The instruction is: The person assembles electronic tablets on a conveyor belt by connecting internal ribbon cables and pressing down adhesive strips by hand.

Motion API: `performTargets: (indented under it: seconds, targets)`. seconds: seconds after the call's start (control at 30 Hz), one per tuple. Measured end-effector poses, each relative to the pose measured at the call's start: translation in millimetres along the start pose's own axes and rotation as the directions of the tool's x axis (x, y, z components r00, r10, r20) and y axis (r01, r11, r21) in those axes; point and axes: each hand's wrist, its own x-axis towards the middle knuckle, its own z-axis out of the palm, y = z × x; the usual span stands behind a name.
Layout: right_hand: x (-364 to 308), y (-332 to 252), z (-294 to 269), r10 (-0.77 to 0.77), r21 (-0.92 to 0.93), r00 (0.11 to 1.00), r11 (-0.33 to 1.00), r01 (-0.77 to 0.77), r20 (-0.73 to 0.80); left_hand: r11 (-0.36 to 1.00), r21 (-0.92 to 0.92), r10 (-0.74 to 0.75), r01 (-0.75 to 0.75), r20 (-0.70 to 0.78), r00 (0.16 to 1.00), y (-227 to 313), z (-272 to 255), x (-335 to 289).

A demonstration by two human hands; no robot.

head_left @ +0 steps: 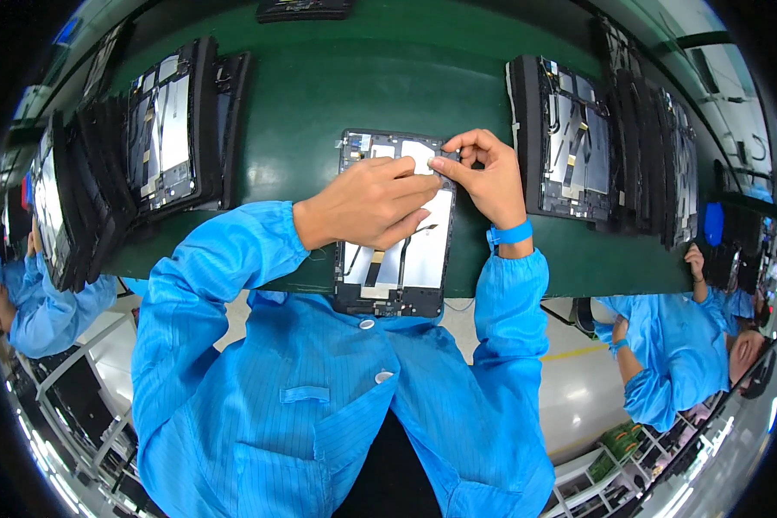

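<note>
An opened tablet (423, 246) lies at the table's near edge in front of me, its back off, with silver panels, dark flat cables and small boards bared inside a black frame. Across its upper half reaches my left hand (373, 203), fingers bent and drawn together close to the right side. At the tablet's upper right corner, my right hand (489, 177) has thumb and forefinger curled in a pinch. The two hands' fingertips nearly meet there. Whatever small part lies between the fingers of either hand is too hidden to name. A blue band (511, 234) circles my right wrist.
On the green table (380, 86), opened tablets with black foam sheets stand in a left row (164, 129) and a right row (574, 142). Another dark stack (305, 9) sits at the far edge. Co-workers in blue sit at left (60, 315) and right (678, 350).
</note>
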Motion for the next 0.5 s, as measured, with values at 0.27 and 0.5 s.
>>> performTargets:
  seconds: [0.27, 0.5]
  targets:
    - [8, -5, 6, 0.111, -0.005, 0.994, 0.994, -0.111, -0.002, 1.0, -0.007, 0.023, -0.023, -0.01, 1.0, -1, -2, 4]
    - [12, -1, 11, 0.139, -0.049, 0.989, 0.989, -0.141, -0.041, 0.994, 0.062, 0.082, -0.085, 0.051, 0.995, -4, 0, 6]
